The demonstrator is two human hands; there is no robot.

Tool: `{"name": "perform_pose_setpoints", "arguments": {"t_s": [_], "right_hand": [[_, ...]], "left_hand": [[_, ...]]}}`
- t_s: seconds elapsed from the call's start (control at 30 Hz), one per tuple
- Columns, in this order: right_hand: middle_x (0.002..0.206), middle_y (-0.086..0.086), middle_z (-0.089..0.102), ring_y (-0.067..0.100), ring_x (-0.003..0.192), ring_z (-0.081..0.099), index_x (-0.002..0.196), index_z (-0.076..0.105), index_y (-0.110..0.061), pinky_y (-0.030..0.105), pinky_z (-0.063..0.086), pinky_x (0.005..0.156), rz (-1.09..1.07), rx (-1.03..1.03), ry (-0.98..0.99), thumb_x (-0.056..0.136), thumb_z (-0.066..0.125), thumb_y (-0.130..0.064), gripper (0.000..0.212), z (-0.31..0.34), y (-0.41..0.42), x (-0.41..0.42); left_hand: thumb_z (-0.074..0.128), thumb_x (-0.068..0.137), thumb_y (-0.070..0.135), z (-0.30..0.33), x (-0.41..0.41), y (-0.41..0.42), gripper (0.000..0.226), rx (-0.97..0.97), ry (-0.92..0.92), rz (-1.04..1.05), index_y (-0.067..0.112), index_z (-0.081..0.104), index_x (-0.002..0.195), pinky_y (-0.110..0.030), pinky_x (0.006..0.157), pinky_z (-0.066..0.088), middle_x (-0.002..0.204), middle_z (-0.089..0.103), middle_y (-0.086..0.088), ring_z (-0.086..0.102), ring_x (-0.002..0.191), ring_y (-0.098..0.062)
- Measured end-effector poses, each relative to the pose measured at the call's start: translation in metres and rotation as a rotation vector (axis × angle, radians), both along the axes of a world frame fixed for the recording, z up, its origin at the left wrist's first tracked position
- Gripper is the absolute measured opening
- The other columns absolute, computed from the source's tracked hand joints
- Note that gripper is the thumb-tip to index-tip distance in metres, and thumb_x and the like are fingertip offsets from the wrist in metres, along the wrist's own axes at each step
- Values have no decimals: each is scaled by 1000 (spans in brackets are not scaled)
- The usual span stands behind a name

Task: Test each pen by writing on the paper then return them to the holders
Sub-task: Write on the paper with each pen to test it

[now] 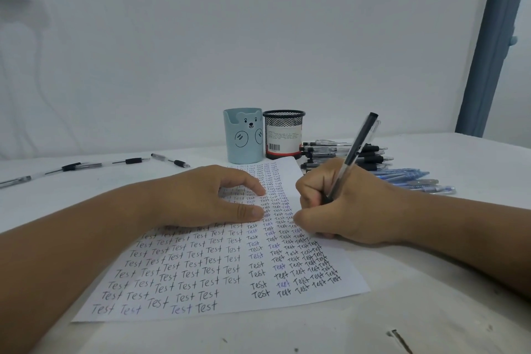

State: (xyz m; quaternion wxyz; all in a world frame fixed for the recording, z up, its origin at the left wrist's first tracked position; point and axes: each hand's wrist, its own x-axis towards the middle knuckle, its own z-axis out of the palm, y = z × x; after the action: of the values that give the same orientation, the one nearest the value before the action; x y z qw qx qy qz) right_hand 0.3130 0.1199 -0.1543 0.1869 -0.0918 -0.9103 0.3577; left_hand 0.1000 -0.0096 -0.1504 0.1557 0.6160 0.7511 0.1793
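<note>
A white sheet of paper covered with rows of the word "Test" lies on the table. My left hand rests flat on its upper half, fingers spread. My right hand grips a black pen at the paper's right edge; the pen tip is hidden behind my fingers. Behind the paper stand a light blue bear-faced holder and a black mesh holder; no pens stick out of either.
A pile of black and blue pens lies to the right of the holders. Several more pens lie scattered at the left on the white table. A white wall is behind, with a blue-grey post at the right.
</note>
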Motion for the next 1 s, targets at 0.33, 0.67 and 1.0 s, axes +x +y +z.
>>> {"name": "perform_pose_setpoints", "arguments": {"t_s": [0.33,0.67,1.0], "right_hand": [[56,22,52,16,50,44,56,44,0,30,36,51,33,28,1,81,70,5,36,1,3,-1],[56,20,51,16,52,44,56,43,-2,31,36,52,26,85,37,80,69,4,36,-1,4,-2],[55,23,49,18,51,43,55,42,-1,31,34,52,50,21,18,79,69,5,36,-3,8,-4]], "left_hand": [[64,63,79,2,2,0,55,-9,7,5,66,57,116,-35,122,26,145,44,33,37,140,4],[64,65,77,3,4,0,56,-15,8,16,62,58,118,-30,120,25,145,44,33,37,138,5],[64,64,78,2,1,0,57,-10,6,-1,63,57,119,-33,122,26,145,45,33,37,139,5]]}}
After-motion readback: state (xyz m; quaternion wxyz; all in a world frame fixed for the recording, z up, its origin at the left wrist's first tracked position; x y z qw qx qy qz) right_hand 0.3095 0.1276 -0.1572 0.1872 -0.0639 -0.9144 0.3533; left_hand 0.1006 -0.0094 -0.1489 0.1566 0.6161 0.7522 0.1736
